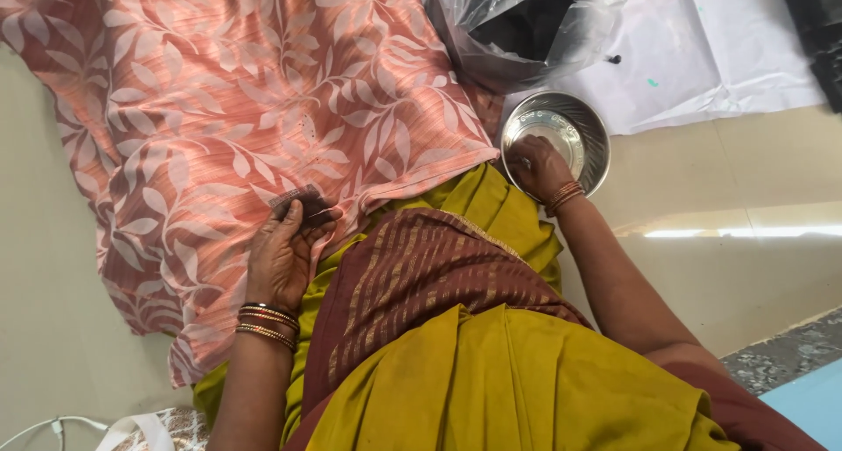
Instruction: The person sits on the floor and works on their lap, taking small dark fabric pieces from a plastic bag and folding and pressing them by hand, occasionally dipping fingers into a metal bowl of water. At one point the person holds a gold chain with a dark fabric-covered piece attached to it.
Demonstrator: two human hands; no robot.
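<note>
A pink cloth with a white leaf print (228, 92) lies spread on the floor ahead of me. My left hand (285, 249) rests on its near edge, thumb and fingers pinching a small dark patch of the fabric (298, 201). My right hand (539, 166) reaches into a round steel bowl (583, 131) beside the cloth, fingertips down inside it; what they touch is too small to tell. Bangles sit on both wrists. My mustard and maroon sari (438, 328) fills the lower middle.
A crumpled clear plastic bag with something black inside (526, 26) lies behind the bowl, on a white sheet (702, 56). A white cable (53, 426) lies at the bottom left. Pale floor tiles (745, 241) lie to the right.
</note>
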